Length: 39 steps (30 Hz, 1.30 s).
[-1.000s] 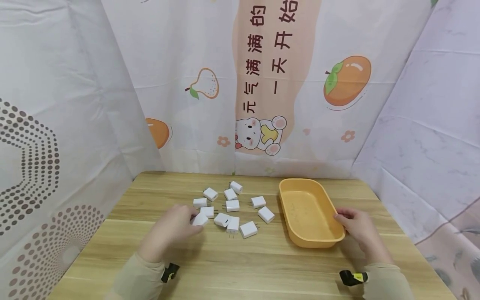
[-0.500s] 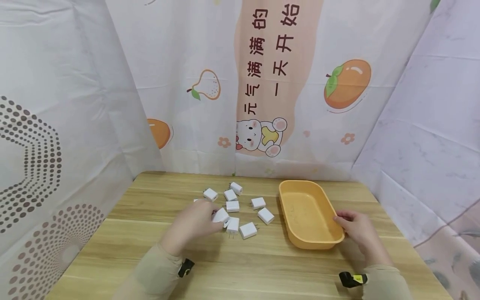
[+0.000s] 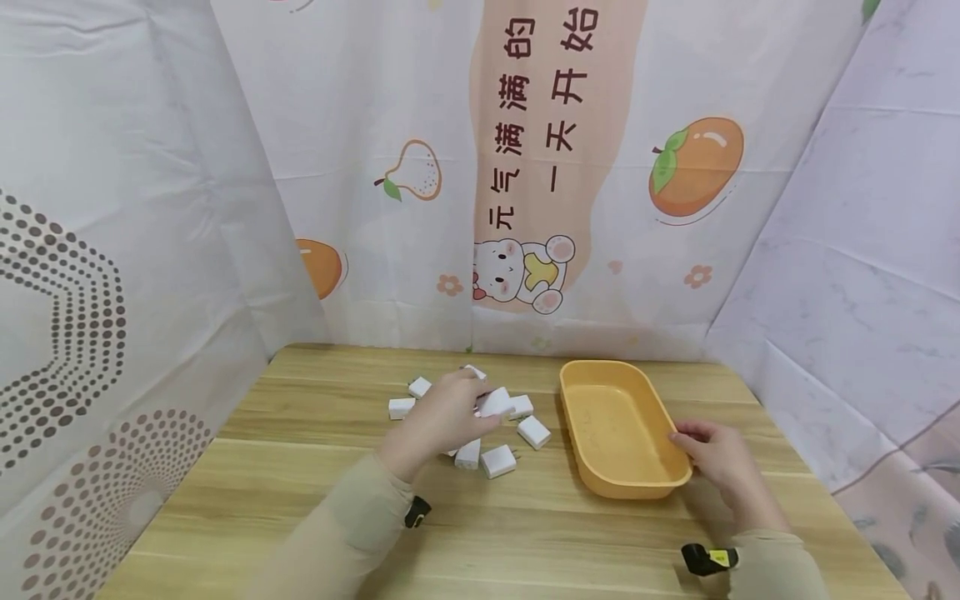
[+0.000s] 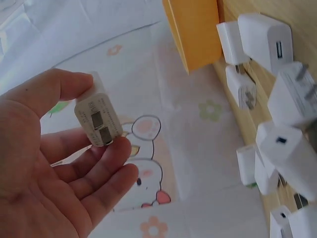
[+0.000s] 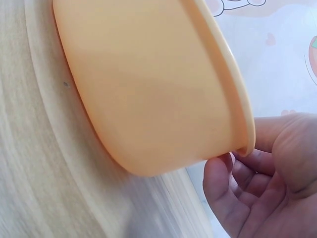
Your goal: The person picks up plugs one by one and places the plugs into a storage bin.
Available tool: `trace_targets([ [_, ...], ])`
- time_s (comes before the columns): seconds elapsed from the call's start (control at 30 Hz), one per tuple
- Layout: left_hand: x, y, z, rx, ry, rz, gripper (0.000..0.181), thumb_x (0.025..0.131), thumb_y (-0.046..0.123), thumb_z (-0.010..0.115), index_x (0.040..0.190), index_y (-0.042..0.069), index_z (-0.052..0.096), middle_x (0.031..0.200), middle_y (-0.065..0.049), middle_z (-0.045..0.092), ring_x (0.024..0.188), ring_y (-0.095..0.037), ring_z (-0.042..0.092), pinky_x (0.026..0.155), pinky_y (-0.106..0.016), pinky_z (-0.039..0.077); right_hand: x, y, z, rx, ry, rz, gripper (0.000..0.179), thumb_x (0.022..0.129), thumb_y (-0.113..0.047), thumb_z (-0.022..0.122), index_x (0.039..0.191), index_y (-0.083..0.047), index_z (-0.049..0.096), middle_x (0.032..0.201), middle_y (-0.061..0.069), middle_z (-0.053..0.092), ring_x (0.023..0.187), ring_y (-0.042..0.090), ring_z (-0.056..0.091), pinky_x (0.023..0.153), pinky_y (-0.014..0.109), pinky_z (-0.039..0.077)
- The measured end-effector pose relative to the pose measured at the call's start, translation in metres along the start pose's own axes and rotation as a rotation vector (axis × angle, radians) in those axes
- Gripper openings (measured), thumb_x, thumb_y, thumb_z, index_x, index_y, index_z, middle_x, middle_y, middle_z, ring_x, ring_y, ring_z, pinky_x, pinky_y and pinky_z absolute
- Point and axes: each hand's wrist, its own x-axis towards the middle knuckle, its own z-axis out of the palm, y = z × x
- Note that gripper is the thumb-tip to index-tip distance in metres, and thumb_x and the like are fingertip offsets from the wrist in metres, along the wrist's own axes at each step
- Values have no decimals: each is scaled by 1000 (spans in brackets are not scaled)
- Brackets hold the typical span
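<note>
A white USB charger (image 3: 495,402) with a two-blade plug is pinched between the thumb and fingers of my left hand (image 3: 441,414), above the other chargers. In the left wrist view the plug end of this charger (image 4: 97,116) faces the camera, its blades showing. My right hand (image 3: 718,454) grips the rim of a yellow-orange plastic basin (image 3: 630,487) at its right side. In the right wrist view, that hand's fingers (image 5: 247,171) are bent at the basin's edge (image 5: 242,119). Nothing lies inside the basin.
Several white chargers lie scattered around and below my left hand, among them one charger (image 3: 534,432) near the basin and another charger (image 3: 402,407) at the left. They rest on a wooden table (image 3: 510,542). A printed curtain (image 3: 375,250) hangs behind the table.
My left hand, carrying the charger, has moved right and away from me over the scattered chargers, toward the basin. My right hand and the basin have stayed in place.
</note>
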Motion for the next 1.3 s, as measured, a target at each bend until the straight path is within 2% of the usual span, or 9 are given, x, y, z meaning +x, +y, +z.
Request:
trace_targets([
  [0.07, 6, 6, 5, -8, -1, -12, 27, 89, 29, 75, 111, 14, 73, 93, 4, 62, 80, -12, 54, 64, -25, 47, 0, 1, 0, -1, 0, 0, 45, 101, -17, 64, 130, 16, 56, 111, 24, 68, 82, 22, 68, 66, 36, 60],
  [0.17, 16, 15, 14, -32, -5, -26, 27, 89, 30, 76, 110, 13, 72, 95, 7, 63, 82, -10, 55, 65, -24, 47, 0, 2, 0, 1, -3, 2, 45, 102, -17, 64, 129, 17, 56, 110, 25, 68, 82, 23, 68, 66, 37, 60],
  [0.3, 25, 28, 29, -43, 8, 9, 24, 88, 28, 77, 106, 13, 72, 93, 6, 62, 82, -10, 55, 67, -22, 47, 1, 3, 0, 13, -5, 11, 45, 101, -17, 64, 129, 17, 56, 109, 24, 68, 81, 23, 68, 65, 36, 60],
  [0.5, 36, 57, 51, -18, 34, 31, 34, 88, 31, 77, 116, 12, 72, 106, 1, 65, 84, -8, 56, 68, -18, 48, 2, 4, -1, 19, -4, 26, 45, 102, -17, 63, 129, 18, 56, 104, 19, 70, 78, 22, 68, 64, 36, 60],
  [0.77, 58, 88, 76, 98, 36, 133, 20, 88, 35, 74, 99, 18, 70, 91, 7, 56, 75, -5, 50, 63, -17, 42, 3, 4, 1, 14, -2, 14, 46, 101, -18, 64, 129, 18, 56, 104, 20, 70, 77, 21, 68, 63, 36, 60],
  [0.83, 62, 94, 81, 132, 36, 136, 20, 88, 37, 73, 99, 20, 71, 91, 8, 57, 75, -5, 51, 62, -18, 43, 3, 4, 1, 16, -4, 20, 47, 102, -19, 64, 130, 18, 56, 105, 20, 70, 78, 21, 68, 64, 36, 60],
  [1.0, 67, 102, 89, 160, 20, 96, 21, 87, 40, 73, 100, 24, 72, 94, 9, 59, 75, -4, 53, 59, -20, 43, 2, 5, -1, 29, -11, 26, 50, 102, -21, 64, 132, 18, 54, 107, 20, 70, 79, 21, 69, 65, 36, 61],
  [1.17, 67, 102, 92, 142, 4, 65, 26, 87, 40, 75, 106, 22, 74, 98, 8, 62, 79, -5, 56, 62, -21, 45, 2, 4, 0, 33, -12, 18, 47, 102, -18, 63, 130, 18, 55, 106, 20, 70, 79, 22, 68, 65, 36, 60],
  [1.3, 70, 100, 101, 111, -48, 19, 29, 87, 40, 77, 109, 21, 74, 100, 8, 63, 79, -6, 56, 65, -20, 46, 1, 3, 0, 28, -16, 13, 46, 102, -17, 63, 130, 18, 55, 106, 22, 69, 79, 23, 68, 65, 36, 60],
])
